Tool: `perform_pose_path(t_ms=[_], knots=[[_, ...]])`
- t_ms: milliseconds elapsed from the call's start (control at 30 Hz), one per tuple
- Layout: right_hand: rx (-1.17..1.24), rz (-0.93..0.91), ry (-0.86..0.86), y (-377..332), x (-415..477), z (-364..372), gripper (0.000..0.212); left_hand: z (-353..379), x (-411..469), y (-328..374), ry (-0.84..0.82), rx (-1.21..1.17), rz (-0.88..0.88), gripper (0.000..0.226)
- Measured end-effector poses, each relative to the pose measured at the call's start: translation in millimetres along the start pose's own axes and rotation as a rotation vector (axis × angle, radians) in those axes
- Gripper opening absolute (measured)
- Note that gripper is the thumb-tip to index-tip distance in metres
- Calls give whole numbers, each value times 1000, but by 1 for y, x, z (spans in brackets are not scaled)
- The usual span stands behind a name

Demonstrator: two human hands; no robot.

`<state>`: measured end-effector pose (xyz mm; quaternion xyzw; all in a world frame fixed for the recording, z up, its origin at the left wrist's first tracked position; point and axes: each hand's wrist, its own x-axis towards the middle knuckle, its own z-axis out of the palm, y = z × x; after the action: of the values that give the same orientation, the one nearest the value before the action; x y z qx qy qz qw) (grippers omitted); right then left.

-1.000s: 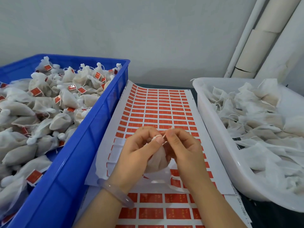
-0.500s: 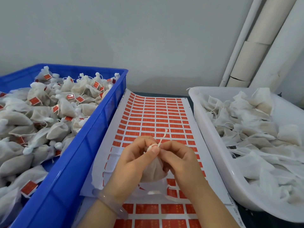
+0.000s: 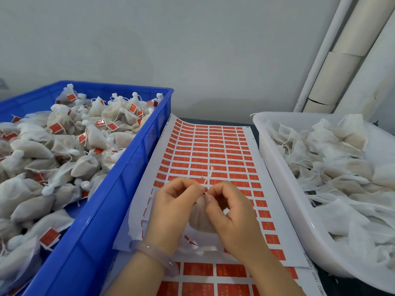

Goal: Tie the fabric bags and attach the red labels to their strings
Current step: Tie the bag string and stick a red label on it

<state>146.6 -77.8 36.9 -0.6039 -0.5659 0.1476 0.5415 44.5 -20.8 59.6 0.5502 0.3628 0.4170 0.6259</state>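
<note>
Both hands are working close together — the left hand (image 3: pixel 175 208) and right hand (image 3: pixel 233 216) are each pinching the string (image 3: pixel 208 177) at the neck of a small fabric bag (image 3: pixel 199 218), which is hanging just below their fingertips. They are hovering over the sheet of red labels (image 3: pixel 213 150), in the narrow lane between the wall of the blue crate (image 3: pixel 119 189) and the rim of the white tub (image 3: pixel 284 189) — the labels' print is showing too small to read.

fabric bag (image 3: pixel 199 221): mostly hidden between left grip (image 3: pixel 173 208) and right grip (image 3: pixel 233 216)
string (image 3: pixel 208 177): lower end lost under fingertips
label sheet (image 3: pixel 203 150): print too small to read
blue crate (image 3: pixel 119 189): left of left grip, cut off
white tub (image 3: pixel 284 189): right of right grip, cut off
</note>
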Motion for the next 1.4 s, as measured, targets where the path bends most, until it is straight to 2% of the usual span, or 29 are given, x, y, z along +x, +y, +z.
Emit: perform_pose_path(t_ms=[300,467,567,733,833,967,1033,1133,1300,1400], knots=[[-56,-84,60,6,0,4,6,-8,1,2,-4,16,95,10],[-95,-156,138,4,0,3,12,-10,2,1,-74,88,143,18],[-95,-167,160,4,-1,3,12,-10,0,3,-132,257,229,19],[-166,-165,174,6,0,7,16,-8,-2,1,-75,485,282,12],[-217,-183,176,7,1,6,14,-8,-1,1,-130,392,166,14],[-209,-184,163,7,2,6,11,-12,6,2,-342,33,-76,22],[-179,-183,164,6,2,6,10,-12,6,2,-395,-85,-140,34],[-120,-181,183,5,2,1,2,-10,7,-1,-376,-194,-195,35],[-114,-230,157,2,1,-3,15,-10,10,-2,-308,-199,-204,35],[-127,-223,182,4,2,-3,15,-8,8,-1,-279,-189,-205,27]])
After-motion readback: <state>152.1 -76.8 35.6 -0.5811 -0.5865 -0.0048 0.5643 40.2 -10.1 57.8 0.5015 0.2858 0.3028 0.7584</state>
